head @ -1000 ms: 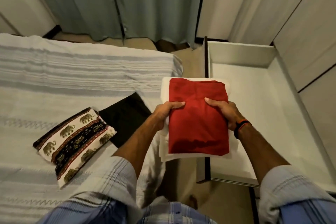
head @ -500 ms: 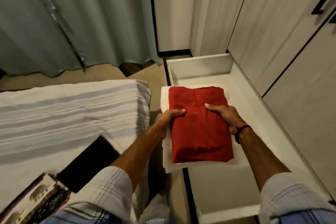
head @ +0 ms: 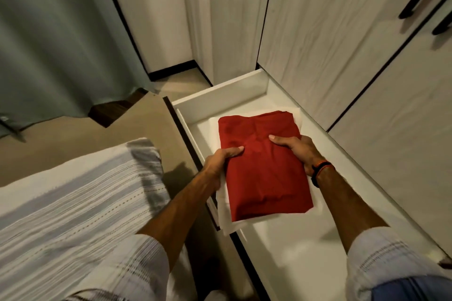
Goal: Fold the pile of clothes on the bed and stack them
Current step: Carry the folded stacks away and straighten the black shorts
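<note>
Both hands clamp a folded stack from its sides, left hand (head: 221, 161) and right hand (head: 299, 151) with thumbs pressed on the red garment (head: 264, 173) atop a white one (head: 226, 217), held over the open drawer (head: 220, 100) at centre frame. The near white corner overhangs the drawer's edge and could snag, spilling the folds.

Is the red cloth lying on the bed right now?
No, the red cloth is held by both hands over the open white drawer, on a white folded cloth.
</note>
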The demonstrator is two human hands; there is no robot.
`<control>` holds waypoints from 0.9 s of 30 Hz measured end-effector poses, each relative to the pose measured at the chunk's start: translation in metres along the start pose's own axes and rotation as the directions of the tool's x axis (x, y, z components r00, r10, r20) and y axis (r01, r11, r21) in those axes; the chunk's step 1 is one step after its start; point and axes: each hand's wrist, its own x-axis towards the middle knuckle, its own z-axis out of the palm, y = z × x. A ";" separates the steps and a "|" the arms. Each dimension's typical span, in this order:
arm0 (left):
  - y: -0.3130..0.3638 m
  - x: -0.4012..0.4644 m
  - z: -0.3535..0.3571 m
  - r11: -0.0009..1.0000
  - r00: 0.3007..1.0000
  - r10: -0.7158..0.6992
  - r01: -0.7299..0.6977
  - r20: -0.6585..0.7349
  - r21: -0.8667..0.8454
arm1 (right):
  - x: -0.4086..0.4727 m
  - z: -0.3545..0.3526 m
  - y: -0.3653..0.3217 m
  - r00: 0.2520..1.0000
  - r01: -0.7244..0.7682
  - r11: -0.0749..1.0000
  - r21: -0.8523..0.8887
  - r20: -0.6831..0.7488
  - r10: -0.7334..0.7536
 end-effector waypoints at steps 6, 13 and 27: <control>0.025 0.018 0.000 0.999 1.000 0.029 -0.029 -0.005 0.036 | 0.019 0.008 -0.017 1.000 0.007 1.000 0.006 0.004 -0.007; 0.044 0.059 -0.005 1.000 0.998 0.003 -0.002 -0.055 0.010 | 0.069 0.019 -0.035 1.000 0.005 1.000 -0.019 0.029 -0.005; 0.121 0.317 -0.032 0.856 0.956 -0.288 0.280 -0.048 0.435 | 0.241 0.076 0.019 0.922 -0.190 0.876 0.443 -0.227 0.314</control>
